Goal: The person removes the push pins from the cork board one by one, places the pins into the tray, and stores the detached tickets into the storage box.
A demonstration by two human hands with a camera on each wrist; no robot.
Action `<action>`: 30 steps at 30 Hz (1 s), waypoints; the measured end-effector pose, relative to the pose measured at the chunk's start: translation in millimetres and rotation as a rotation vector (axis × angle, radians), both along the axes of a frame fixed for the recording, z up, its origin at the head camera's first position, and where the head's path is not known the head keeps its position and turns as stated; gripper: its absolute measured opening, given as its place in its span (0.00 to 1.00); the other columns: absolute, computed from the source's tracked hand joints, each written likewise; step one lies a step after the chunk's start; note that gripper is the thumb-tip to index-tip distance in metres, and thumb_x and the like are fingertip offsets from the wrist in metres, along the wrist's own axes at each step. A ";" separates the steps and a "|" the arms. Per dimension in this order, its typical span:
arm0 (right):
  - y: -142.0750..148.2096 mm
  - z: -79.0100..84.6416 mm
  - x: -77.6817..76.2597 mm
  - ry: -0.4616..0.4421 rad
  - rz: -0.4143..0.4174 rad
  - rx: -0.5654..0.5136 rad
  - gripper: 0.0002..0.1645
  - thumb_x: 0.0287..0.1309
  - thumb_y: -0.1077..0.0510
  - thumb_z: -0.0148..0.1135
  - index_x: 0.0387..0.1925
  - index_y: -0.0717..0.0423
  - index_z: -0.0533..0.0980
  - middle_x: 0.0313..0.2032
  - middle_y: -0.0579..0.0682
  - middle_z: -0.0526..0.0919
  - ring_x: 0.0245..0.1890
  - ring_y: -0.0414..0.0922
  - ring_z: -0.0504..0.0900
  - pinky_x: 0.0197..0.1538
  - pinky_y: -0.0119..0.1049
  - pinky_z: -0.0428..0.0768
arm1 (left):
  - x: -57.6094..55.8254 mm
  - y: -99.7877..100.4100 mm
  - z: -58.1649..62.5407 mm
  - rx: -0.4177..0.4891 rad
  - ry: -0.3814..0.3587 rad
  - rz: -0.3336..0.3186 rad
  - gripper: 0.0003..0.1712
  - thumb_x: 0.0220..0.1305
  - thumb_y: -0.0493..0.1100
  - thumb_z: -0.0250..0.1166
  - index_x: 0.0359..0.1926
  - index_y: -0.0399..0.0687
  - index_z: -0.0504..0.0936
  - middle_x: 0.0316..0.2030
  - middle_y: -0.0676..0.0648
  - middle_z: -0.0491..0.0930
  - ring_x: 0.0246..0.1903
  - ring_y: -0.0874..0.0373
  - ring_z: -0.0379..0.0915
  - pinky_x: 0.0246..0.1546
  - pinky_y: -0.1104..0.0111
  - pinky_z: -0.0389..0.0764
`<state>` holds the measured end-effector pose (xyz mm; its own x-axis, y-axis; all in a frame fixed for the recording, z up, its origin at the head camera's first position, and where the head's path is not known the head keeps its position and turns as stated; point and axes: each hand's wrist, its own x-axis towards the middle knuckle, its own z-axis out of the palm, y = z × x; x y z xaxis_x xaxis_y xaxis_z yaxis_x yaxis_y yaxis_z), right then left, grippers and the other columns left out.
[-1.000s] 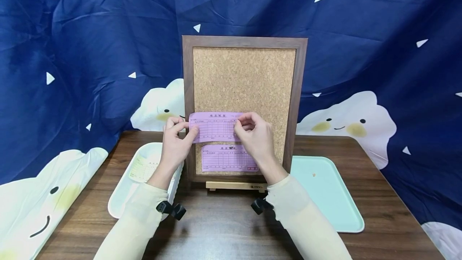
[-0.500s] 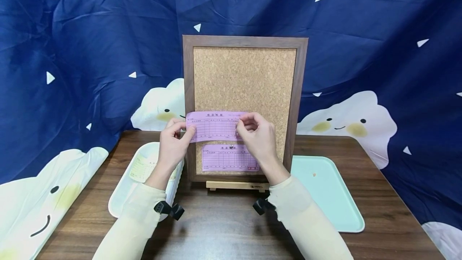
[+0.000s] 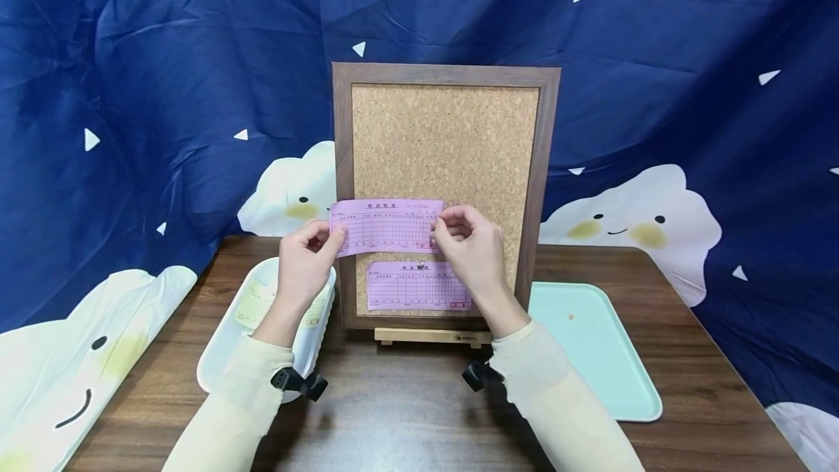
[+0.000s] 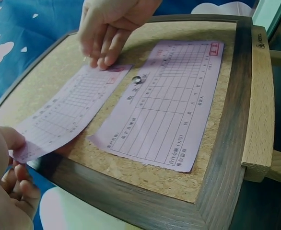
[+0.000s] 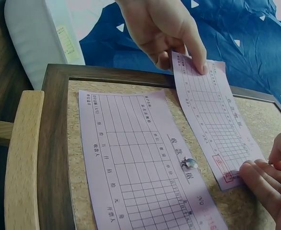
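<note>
My left hand (image 3: 304, 257) pinches the left end of a pink receipt slip (image 3: 387, 228), thumb in front. The slip hangs slightly bowed before the lower part of the framed cork board (image 3: 446, 144). At its right end, my right hand (image 3: 473, 246) has fingertips touching the stamped corner. Between the right thumb and finger a small pin (image 5: 271, 165) shows, mostly hidden. Below, a second pink receipt (image 3: 409, 290) lies flat on the cork, held by a silver round-headed pushpin (image 5: 189, 163) at its top edge. The right hand partly covers that receipt in the head view.
A white tray (image 3: 219, 355) with yellowish slips (image 3: 252, 304) stands at the left, partly behind the left arm. To the right lies a mint tray (image 3: 599, 355) with a tiny item in it. The board rests on a wooden stand (image 3: 426, 336) on the brown table (image 3: 406, 414).
My left hand has moved left, drawing the upper receipt with it, so its right end and red stamp now show. The right hand has shifted slightly to the right.
</note>
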<state>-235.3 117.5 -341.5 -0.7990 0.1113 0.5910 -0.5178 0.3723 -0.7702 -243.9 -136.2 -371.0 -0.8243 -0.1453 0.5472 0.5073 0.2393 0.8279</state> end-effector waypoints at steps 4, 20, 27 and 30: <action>1.5 -0.1 0.4 -0.003 -0.006 -0.003 0.05 0.64 0.69 0.69 0.41 0.67 0.85 0.33 0.62 0.92 0.30 0.50 0.90 0.35 0.22 0.85 | 0.7 -1.7 1.8 0.002 -0.014 -0.011 0.08 0.71 0.35 0.71 0.36 0.32 0.90 0.26 0.60 0.78 0.27 0.66 0.70 0.29 0.78 0.71; 8.3 -2.1 1.2 0.047 -0.008 -0.016 0.05 0.65 0.69 0.69 0.41 0.68 0.86 0.35 0.63 0.93 0.33 0.55 0.92 0.38 0.20 0.84 | 6.0 -8.9 8.3 0.055 -0.103 0.014 0.11 0.70 0.34 0.72 0.48 0.27 0.90 0.38 0.32 0.91 0.30 0.75 0.83 0.34 0.81 0.83; 10.0 -0.5 3.5 0.042 0.027 -0.056 0.05 0.66 0.70 0.69 0.41 0.69 0.86 0.35 0.65 0.92 0.33 0.57 0.92 0.39 0.22 0.86 | 5.6 -11.0 9.4 0.116 -0.116 -0.019 0.12 0.70 0.31 0.71 0.50 0.23 0.88 0.44 0.25 0.88 0.33 0.77 0.86 0.38 0.81 0.85; 11.3 -0.2 4.4 0.033 0.026 -0.063 0.05 0.65 0.70 0.69 0.42 0.69 0.86 0.36 0.65 0.92 0.33 0.53 0.92 0.39 0.23 0.87 | 6.6 -11.8 10.1 0.132 -0.118 -0.028 0.13 0.70 0.30 0.70 0.51 0.22 0.87 0.45 0.24 0.88 0.33 0.76 0.87 0.39 0.81 0.86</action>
<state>-230.9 128.8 -341.8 -0.7824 0.1286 0.6093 -0.5521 0.3094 -0.7742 -237.3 -148.1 -360.9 -0.8864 -0.1856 0.4240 0.4096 0.1123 0.9053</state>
